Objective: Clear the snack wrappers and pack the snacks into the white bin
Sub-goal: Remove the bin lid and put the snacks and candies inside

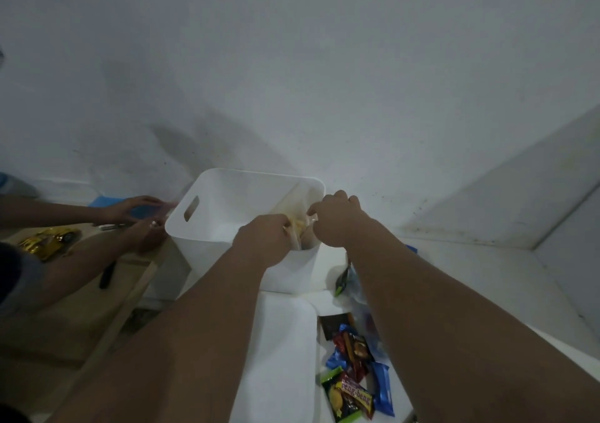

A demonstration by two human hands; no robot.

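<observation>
Foil-wrapped snacks (355,380): lying in a loose heap of blue, red and green at the near right of the white tabletop (279,341), not yet packed. The right forearm is passing just above them, so a careless pull back is risking scattering them.
Clear bag (358,288): slumping just beside the bin's near right corner with something green-tipped against it. I am judging it a snag risk for that same arm.
Left hand (263,241): curling its fingers and pinching the near edge of a yellowish packet (299,226).
Right hand (337,221): pinching the packet's opposite edge, fingertips bending down over the rim.
Packet's place: hanging partly inside the bin, leaning along the right inner wall at the near corner. Two hands pulling opposite ways are risking a split seam and spilled contents, and the lower edge may be catching on the rim.
White bin (181,237): standing upright at the far end of the tabletop, looking mostly bare inside from where I am standing. A downward push at one corner is liable to be tilting or sliding it.
Another person's hands (136,210): working just beside the bin's left wall over a wooden table (97,292), a gold wrapper (48,241) lying nearby. A bump from that side is threatening to shift the bin mid-drop.
Wall (324,81): rising close behind the bin, leaving little room for nudging it back.
</observation>
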